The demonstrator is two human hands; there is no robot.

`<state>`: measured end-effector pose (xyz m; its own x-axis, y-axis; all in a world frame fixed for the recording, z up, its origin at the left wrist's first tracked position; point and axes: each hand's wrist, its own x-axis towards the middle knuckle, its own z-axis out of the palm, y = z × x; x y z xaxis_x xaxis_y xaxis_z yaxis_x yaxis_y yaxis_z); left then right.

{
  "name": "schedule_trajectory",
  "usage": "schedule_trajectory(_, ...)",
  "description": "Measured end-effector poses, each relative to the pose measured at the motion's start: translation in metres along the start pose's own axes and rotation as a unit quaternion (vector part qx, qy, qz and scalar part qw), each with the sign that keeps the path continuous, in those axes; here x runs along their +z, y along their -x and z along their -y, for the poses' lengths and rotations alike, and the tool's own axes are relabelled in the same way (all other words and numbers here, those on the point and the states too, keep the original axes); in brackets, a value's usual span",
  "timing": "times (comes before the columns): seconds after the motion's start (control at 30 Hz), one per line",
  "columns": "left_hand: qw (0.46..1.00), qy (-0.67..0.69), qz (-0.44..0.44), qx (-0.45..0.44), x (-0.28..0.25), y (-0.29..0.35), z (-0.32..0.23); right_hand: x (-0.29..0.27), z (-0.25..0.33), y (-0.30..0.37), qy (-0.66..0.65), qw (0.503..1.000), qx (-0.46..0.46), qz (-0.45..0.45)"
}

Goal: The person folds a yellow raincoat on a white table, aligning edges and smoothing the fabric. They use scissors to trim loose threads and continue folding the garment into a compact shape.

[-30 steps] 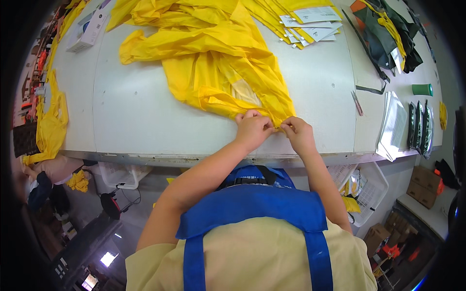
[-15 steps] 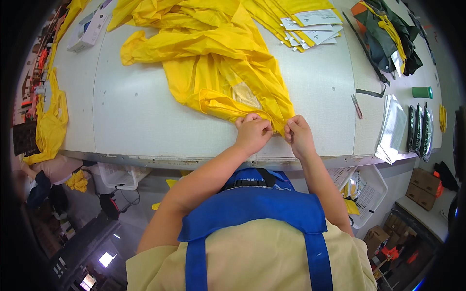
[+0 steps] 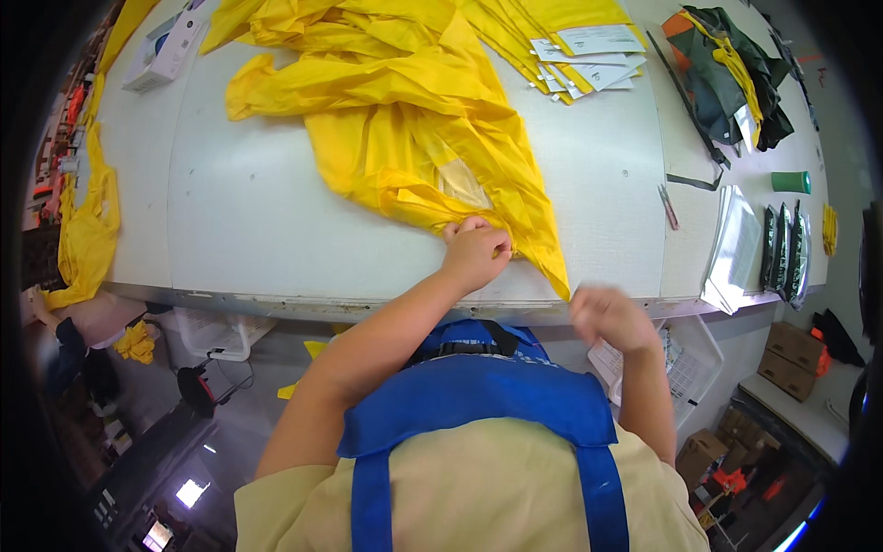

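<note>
A yellow garment (image 3: 405, 101) of thin, crumpled cloth lies across the table, with a pale mesh-like patch (image 3: 463, 182) showing near its lower end. My left hand (image 3: 476, 255) is closed in a pinch on the folded lower edge of this cloth. From there the cloth runs out into a narrow point at the table's front edge. At that point is my right hand (image 3: 607, 319), blurred, its fingers closed at the drawn-out tip. The fingertips of both hands are partly hidden.
Flat yellow pieces with white labels (image 3: 602, 41) lie at the back. Rightward are a dark bag-like bundle (image 3: 722, 87), small snips (image 3: 669, 207), a green roll (image 3: 791, 182), clear plastic sheets (image 3: 729, 253) and dark packets (image 3: 785, 248). White baskets (image 3: 221, 333) sit below the table edge; a person (image 3: 69, 345) is at far left.
My right hand has moved right and toward me, past the table's front edge, drawing the cloth's corner into a long point. My left hand has stayed nearly in place on the cloth.
</note>
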<state>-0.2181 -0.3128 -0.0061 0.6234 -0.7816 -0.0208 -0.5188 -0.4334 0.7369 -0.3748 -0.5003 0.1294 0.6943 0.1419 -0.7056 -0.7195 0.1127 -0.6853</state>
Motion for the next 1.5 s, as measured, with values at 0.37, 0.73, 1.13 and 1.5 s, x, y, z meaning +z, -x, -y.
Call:
schedule_trajectory(0.37,0.997,-0.041,-0.063,0.035,-0.007,0.013,-0.023,0.052,-0.037,-0.113,0.424,0.784,-0.271,-0.364)
schedule_trajectory(0.73,0.949,-0.174,-0.23,-0.126,-0.097,0.023,0.043,0.02,-0.037,-0.083,0.431,0.766,-0.229,-0.418)
schedule_trajectory(1.13,0.977,-0.14,0.012,0.161,-0.108,-0.011,-0.057,0.025,0.033,-0.056,0.222,0.932,-0.184,-0.218)
schedule_trajectory(1.5,0.897,0.256,0.356,-0.064,-0.138,-0.064,-0.073,-0.038,0.039,-0.035,-0.097,0.906,-0.31,-0.273)
